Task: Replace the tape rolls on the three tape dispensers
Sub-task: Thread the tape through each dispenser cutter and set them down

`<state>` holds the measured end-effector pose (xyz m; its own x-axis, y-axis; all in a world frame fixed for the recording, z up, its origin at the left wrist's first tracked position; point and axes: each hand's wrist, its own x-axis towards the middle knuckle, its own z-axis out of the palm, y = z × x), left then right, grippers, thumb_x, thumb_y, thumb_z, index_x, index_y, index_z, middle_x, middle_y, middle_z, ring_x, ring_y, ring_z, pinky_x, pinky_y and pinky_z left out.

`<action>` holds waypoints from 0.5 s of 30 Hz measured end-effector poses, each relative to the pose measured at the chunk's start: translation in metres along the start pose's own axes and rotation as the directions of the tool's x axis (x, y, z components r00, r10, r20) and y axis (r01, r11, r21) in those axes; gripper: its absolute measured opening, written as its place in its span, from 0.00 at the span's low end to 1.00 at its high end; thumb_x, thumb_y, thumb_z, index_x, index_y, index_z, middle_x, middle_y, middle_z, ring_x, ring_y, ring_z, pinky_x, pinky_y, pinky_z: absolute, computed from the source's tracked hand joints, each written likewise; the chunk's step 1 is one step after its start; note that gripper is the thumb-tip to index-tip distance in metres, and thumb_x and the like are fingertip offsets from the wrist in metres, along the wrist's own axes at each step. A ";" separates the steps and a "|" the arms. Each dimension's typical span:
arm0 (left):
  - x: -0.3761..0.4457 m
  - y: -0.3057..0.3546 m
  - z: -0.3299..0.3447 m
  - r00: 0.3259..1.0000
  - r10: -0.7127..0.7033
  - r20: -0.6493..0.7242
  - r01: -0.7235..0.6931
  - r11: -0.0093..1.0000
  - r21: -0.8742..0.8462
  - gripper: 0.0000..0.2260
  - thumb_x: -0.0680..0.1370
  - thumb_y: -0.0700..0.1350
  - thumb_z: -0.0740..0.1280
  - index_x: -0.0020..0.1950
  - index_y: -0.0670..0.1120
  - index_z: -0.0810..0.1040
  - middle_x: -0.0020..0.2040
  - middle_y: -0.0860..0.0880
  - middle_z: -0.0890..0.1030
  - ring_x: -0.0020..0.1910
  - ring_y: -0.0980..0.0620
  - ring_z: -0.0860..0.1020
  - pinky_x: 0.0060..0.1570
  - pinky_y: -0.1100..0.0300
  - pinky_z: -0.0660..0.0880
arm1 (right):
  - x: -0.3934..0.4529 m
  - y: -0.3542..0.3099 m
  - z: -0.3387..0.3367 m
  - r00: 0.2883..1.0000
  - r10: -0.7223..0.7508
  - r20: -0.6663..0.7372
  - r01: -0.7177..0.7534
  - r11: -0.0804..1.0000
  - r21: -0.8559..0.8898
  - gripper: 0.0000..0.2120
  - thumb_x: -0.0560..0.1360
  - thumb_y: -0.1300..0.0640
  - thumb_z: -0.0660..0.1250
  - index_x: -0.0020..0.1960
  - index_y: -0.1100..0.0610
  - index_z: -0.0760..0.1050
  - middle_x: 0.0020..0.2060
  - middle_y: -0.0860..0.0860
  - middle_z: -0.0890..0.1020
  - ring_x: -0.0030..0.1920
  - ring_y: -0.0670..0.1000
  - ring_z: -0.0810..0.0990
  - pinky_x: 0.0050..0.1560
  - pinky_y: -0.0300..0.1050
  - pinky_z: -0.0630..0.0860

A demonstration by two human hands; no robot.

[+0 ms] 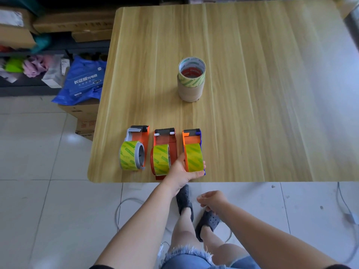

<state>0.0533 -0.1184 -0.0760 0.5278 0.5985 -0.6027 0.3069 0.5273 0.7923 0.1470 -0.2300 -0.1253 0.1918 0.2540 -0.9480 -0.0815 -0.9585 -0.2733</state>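
Note:
Three tape dispensers stand in a row near the front edge of the wooden table (252, 94), each with a yellow-green tape roll on it: the left dispenser (134, 150) with grey parts, the middle dispenser (164, 152) in red-orange, the right dispenser (192, 150) in orange and blue. My left hand (182, 173) grips the near end of the right dispenser, fingers curled under its roll. My right hand (212, 200) hangs below the table edge with loosely curled fingers and holds nothing. A stack of tape rolls (191, 80) stands upright at mid-table, a yellow-green roll on top of brown ones.
Left of the table lie a blue plastic bag (81, 82), cardboard boxes (85, 121) and a shelf with cloth items. White cables (124, 202) run over the tiled floor under the table's front edge. My feet in dark clogs stand there too.

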 end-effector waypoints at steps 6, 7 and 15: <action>-0.012 0.007 0.008 0.991 0.007 -0.137 0.032 0.960 0.277 0.33 0.69 0.41 0.75 0.69 0.47 0.63 0.59 0.56 0.69 0.61 0.56 0.69 0.59 0.63 0.65 | 0.009 -0.006 0.002 0.992 0.118 0.038 -0.124 0.974 0.189 0.06 0.74 0.60 0.67 0.40 0.59 0.73 0.33 0.53 0.77 0.29 0.49 0.70 0.29 0.40 0.63; -0.014 0.007 0.010 0.985 0.001 -0.174 0.048 0.960 0.276 0.34 0.69 0.41 0.75 0.70 0.46 0.62 0.60 0.55 0.67 0.62 0.56 0.67 0.59 0.65 0.63 | 0.009 -0.009 0.002 0.991 0.129 0.045 -0.135 0.971 0.196 0.06 0.75 0.60 0.66 0.39 0.59 0.73 0.33 0.52 0.77 0.30 0.49 0.70 0.30 0.40 0.64; -0.039 0.000 0.008 0.957 0.074 -0.279 0.016 0.952 0.306 0.34 0.70 0.41 0.74 0.71 0.43 0.61 0.67 0.49 0.71 0.67 0.53 0.70 0.68 0.55 0.67 | 0.007 -0.011 -0.003 0.950 0.268 0.160 -0.312 0.844 0.437 0.09 0.74 0.66 0.62 0.35 0.61 0.71 0.32 0.54 0.74 0.30 0.50 0.70 0.33 0.39 0.67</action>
<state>0.0388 -0.1466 -0.0518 0.3067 0.7803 -0.5450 0.5429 0.3269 0.7736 0.1519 -0.2184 -0.1284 0.0038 0.0052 -1.0000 -0.5564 -0.8309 -0.0065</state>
